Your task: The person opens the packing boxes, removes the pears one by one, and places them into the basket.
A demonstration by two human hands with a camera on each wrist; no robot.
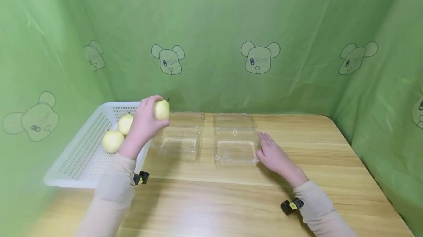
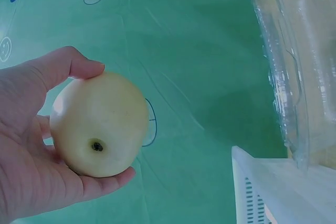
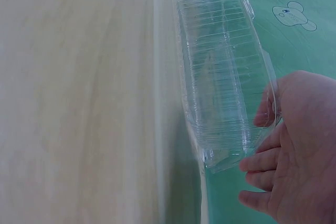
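My left hand [image 1: 143,124] grips a round, pale yellow pear [image 1: 162,110], raised above the table near the basket's right rim. In the left wrist view, thumb and fingers wrap its sides and the dark blossom end [image 2: 97,146] faces the camera. Two more pears, a nearer one [image 1: 113,141] and a farther one [image 1: 126,124], lie in the white basket [image 1: 71,156]. My right hand [image 1: 274,155] touches the right side of a clear plastic box [image 1: 236,152], its fingers nearly straight. In the right wrist view, that hand [image 3: 302,150] lies at the ribbed box's edge [image 3: 215,77].
Left of that box stands a second clear box [image 1: 180,145], its lid folded back towards the curtain. Everything rests on a wooden table [image 1: 211,200]. Green curtain [image 1: 211,17] with bear-head prints hangs behind and on both sides.
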